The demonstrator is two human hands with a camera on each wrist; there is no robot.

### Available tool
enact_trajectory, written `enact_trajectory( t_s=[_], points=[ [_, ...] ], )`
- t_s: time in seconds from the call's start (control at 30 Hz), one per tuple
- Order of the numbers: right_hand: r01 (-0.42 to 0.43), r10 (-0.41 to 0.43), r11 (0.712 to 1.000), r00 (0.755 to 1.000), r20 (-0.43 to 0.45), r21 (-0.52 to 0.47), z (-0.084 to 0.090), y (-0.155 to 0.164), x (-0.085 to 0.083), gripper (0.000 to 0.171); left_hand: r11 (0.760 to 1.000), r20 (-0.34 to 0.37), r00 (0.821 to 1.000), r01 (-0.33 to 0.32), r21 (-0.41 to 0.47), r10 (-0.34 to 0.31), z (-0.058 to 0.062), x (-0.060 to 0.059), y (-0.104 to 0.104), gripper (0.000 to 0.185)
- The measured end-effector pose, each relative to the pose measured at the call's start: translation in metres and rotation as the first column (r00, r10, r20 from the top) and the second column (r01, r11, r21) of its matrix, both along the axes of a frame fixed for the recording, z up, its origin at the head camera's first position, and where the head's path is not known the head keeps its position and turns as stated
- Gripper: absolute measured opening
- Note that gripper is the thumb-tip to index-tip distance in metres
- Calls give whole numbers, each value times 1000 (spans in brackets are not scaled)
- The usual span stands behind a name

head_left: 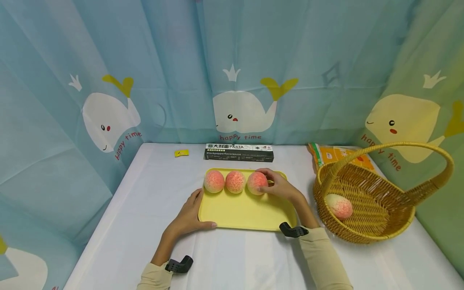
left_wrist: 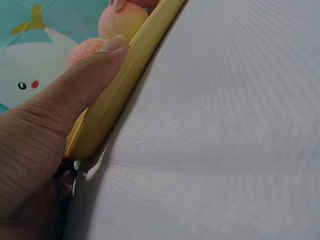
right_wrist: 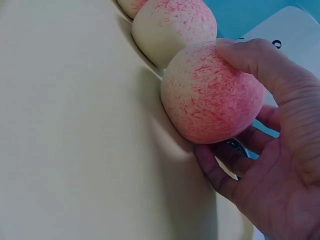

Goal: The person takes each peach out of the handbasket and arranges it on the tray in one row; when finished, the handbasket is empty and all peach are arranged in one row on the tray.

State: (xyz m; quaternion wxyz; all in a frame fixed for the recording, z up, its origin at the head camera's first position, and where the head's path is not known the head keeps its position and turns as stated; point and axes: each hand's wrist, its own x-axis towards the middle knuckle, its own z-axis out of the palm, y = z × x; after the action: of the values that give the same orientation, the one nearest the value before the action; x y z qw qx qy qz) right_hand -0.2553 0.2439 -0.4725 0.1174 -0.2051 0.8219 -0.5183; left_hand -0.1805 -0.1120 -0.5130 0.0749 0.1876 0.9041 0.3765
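Right hand point(head_left: 280, 187) grasps the rightmost peach point(head_left: 257, 183) at the tray's point(head_left: 246, 213) far edge. Left hand point(head_left: 189, 216) grips the tray's near-left corner.

peach point(head_left: 257, 183): pink-speckled, rightmost of three | yellow tray point(head_left: 246, 213): flat on table

Beyond the right hand point(head_left: 280, 186), at the table's far edge, a long dark box point(head_left: 239, 152) bears a white strip reading "PASTA" after Chinese characters, with "Blackpepperflavoresauce" beneath. On the curtain point(head_left: 232, 60) behind it, "happy time" runs in red under the middle whale point(head_left: 241, 111), and again under the whale point(head_left: 108, 121) far left. The yellow whale point(head_left: 402, 123) to the right shows "time"; the rest is partly hidden.
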Motion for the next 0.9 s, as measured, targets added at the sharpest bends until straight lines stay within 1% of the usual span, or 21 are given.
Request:
enact_trajectory(
  t_s=[0.13,0.27,0.4,0.6,0.9],
  points=[
    [11,-11,1000,1000,13,0,-1,1,0,62,1000,-1,1000,0,4,0,1,1,1,128],
    [14,-15,1000,1000,26,8,-1,1,0,69,1000,6,1000,1,6,-1,2,1,1,127],
    [21,-21,1000,999,34,14,-2,0,0,75,1000,2,1000,3,3,-3,1,-1,1,127],
    [27,-28,999,1000,9,19,0,-2,-2,73,1000,-38,999,11,5,-11,-3,-6,-1,126],
    [20,-20,1000,1000,20,18,-1,-4,1,72,1000,-13,1000,14,-7,-14,-5,-4,-2,127]
  ],
)
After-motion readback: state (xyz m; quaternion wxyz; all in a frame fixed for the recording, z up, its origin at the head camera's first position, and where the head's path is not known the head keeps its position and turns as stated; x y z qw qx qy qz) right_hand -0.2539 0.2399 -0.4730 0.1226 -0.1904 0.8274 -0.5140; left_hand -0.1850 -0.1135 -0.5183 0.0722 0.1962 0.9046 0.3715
